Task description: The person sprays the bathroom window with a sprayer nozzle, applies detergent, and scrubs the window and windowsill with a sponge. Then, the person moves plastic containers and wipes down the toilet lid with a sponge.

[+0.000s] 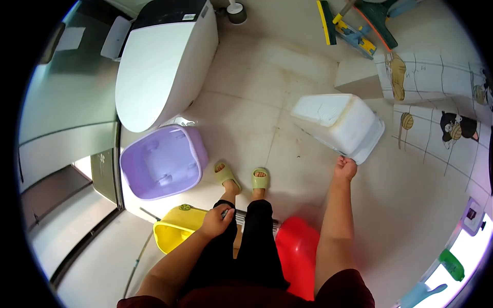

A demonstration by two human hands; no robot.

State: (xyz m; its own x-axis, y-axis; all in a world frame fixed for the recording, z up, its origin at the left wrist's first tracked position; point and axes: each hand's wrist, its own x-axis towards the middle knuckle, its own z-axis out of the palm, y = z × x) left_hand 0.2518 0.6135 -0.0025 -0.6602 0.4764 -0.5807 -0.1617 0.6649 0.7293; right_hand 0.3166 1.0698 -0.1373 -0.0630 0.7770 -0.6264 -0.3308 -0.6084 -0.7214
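Head view: white tub (336, 120) right of centre in the frame, tipped, its rim toward the right. Right hand (345, 168) clenched on the tub's rim, arm extended. Left hand (217, 222) curled at the knee, lower centre; cannot tell whether it grips anything. Purple basin (164, 161) stands left of centre, near the toilet (154, 72) at upper left. Yellow bucket (179, 226) at lower left; red stool (299, 254) at lower centre, beside the legs. Squeegees (328, 23) lie at upper right.
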